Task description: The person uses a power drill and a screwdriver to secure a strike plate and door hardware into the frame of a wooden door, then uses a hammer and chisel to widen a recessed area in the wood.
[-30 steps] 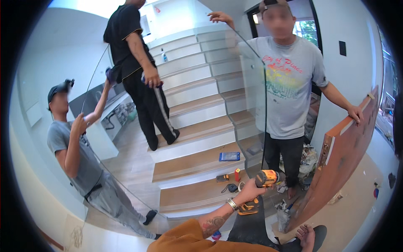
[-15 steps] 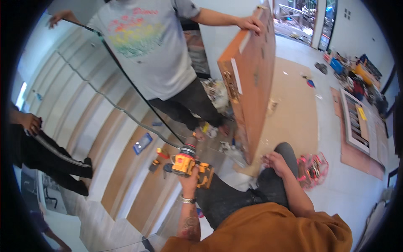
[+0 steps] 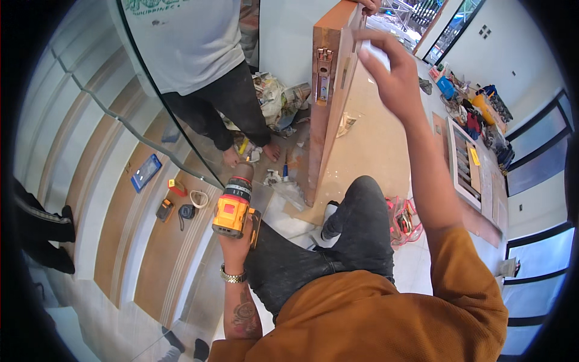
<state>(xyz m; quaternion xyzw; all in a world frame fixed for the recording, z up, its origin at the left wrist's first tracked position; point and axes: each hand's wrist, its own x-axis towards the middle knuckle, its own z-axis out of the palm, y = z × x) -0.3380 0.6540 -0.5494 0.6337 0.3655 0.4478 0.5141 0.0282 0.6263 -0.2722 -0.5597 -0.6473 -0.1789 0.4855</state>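
My left hand (image 3: 236, 241) is wrapped round the grip of a yellow and black cordless drill (image 3: 231, 208), held above my lap with its chuck facing away. My right hand (image 3: 393, 75) is raised beside the top of an upright wooden door (image 3: 333, 72). Its thumb and fingers are apart, with the slightly blurred fingertips close to the door's face; I cannot tell whether they touch. A metal lock (image 3: 324, 75) sits in the door's narrow edge. A co-worker's hand (image 3: 369, 6) rests on the far top of the door.
The co-worker (image 3: 181, 54) stands barefoot behind a glass panel edge. On the wooden steps (image 3: 163, 268) at left lie a tape measure (image 3: 187, 212), a battery (image 3: 164, 209) and a blue pack (image 3: 146, 172). A framed panel (image 3: 464, 163) lies at right.
My right hand has risen from beside my knee to the door's top. The drill has shifted left and down a little in view. The door now stands more edge-on to me.
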